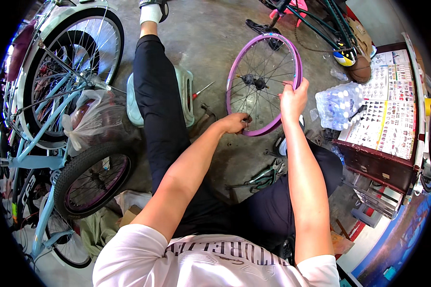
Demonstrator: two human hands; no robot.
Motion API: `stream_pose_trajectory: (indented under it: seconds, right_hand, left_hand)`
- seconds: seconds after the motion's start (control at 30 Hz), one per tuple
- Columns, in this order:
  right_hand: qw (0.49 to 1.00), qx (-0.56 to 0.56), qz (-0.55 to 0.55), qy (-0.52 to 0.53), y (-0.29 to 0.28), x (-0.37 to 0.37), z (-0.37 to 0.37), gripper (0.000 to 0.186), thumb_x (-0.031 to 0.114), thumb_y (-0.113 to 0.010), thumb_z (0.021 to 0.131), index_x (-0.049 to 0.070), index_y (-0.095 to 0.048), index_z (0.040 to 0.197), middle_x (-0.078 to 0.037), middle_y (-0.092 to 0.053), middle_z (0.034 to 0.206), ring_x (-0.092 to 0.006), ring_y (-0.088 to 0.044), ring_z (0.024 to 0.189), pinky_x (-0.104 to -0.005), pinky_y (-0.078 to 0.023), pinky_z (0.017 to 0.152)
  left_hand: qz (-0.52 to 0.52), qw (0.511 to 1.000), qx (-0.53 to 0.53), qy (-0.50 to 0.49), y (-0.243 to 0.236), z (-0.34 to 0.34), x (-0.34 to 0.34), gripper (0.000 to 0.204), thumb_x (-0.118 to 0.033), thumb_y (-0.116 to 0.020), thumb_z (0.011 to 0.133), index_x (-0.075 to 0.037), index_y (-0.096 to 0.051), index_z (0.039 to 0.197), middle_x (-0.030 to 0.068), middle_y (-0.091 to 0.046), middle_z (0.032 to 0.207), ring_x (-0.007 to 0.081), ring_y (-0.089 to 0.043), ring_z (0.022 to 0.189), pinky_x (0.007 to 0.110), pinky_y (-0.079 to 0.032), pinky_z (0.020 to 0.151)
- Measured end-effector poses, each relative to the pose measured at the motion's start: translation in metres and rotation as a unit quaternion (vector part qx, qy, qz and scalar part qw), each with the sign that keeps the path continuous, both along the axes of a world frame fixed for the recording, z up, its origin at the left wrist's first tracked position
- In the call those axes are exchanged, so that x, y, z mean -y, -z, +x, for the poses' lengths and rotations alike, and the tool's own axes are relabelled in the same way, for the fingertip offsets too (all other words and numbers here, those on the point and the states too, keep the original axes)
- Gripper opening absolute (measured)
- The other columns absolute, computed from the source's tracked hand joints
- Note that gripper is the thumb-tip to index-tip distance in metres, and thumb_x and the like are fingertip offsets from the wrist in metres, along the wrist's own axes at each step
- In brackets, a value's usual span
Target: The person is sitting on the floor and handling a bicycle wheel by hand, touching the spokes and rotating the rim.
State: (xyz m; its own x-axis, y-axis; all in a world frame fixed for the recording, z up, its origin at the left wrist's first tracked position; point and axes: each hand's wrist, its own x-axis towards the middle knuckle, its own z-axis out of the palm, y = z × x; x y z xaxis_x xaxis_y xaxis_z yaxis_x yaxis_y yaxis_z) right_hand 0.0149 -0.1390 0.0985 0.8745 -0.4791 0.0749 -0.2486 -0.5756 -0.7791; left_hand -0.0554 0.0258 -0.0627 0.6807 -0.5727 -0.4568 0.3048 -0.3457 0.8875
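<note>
A bare bicycle wheel [299, 62] with a purple rim, dark spokes and no tyre stands upright in front of me. Its black hub [254, 82] sits at the middle of the spokes. My right hand [293, 99] is closed around the rim on the right side. Low on the wheel, my left hand [233, 123] has its fingers pinched together at the spokes beside the rim. Whatever lies between those fingertips is too small and too hidden to make out.
A pale green stool [188, 95] is under my left leg, with a screwdriver [203, 90] and a hammer [207, 113] nearby. Pliers [272, 176] lie between my legs. Left are a light blue bicycle [38, 161] and a fat-tyred wheel [64, 196]; right, bottled water [339, 106] and a cabinet [376, 160].
</note>
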Motion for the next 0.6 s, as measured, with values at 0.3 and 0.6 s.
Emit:
stream_pose_trajectory:
  seconds: [0.3,0.6]
  right_hand:
    - [1.0,-0.004,0.002,0.017,0.005,-0.001,0.007,0.034,0.012,-0.06,0.091,0.005,-0.057,0.123,-0.015,-0.075,0.098,-0.0367,-0.073,0.089,-0.0473,-0.052,0.083]
    - [1.0,0.001,-0.008,0.016,0.002,0.001,0.003,0.034,0.011,-0.058,0.089,0.005,-0.057,0.123,-0.015,-0.076,0.098,-0.0379,-0.072,0.092,-0.0481,-0.052,0.086]
  left_hand:
    - [0.219,0.91,0.321,-0.147,-0.003,-0.036,0.009,0.029,-0.01,-0.063,0.091,-0.02,-0.08,0.112,0.008,-0.073,0.097,0.0346,-0.072,0.089,0.047,-0.058,0.077]
    - [0.222,0.91,0.308,-0.167,-0.015,-0.038,0.015,0.032,-0.007,-0.063,0.09,-0.018,-0.08,0.114,0.0108,-0.072,0.101,0.0338,-0.072,0.091,0.045,-0.058,0.079]
